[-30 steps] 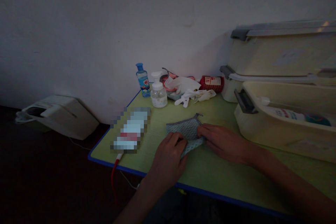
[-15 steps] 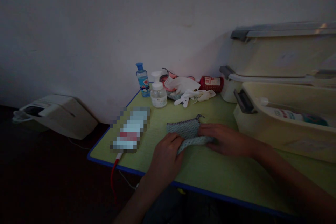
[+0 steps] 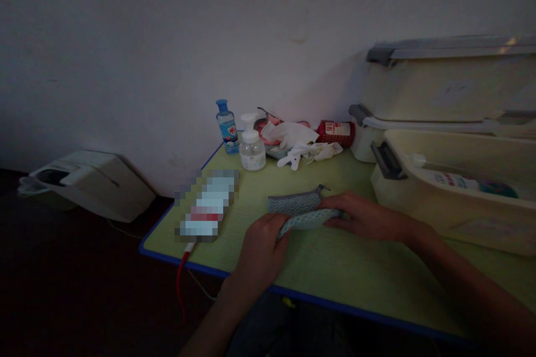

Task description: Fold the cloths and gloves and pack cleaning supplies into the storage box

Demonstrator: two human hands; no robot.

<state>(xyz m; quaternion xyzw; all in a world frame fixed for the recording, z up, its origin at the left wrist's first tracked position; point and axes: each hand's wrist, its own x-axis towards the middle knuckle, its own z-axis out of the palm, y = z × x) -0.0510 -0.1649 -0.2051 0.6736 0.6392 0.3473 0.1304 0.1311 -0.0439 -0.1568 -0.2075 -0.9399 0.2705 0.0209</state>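
A grey-blue textured cloth (image 3: 307, 220) with a dark edge and a small hanging loop at its far corner lies folded on the green table (image 3: 343, 268). My left hand (image 3: 264, 240) grips the near fold at its left end, fingers curled over it. At the fold's right end, my right hand (image 3: 355, 215) pinches the cloth between thumb and fingers. The near layer is lifted, while the far layer rests behind it on the tabletop. The tips of several fingers are hidden by the cloth.
A blurred-out phone (image 3: 209, 206) on a red cable lies to the left. Behind stand a blue bottle (image 3: 227, 131), a clear pump bottle (image 3: 252, 153), white gloves (image 3: 310, 153) and a red package (image 3: 336, 133). An open cream bin (image 3: 460, 195) holding bottles stands right, before stacked lidded bins (image 3: 444, 89).
The near fold has been drawn up and flattened between both hands. My right hand has shifted slightly upward, its fingers moving from inside the fold to its right end.
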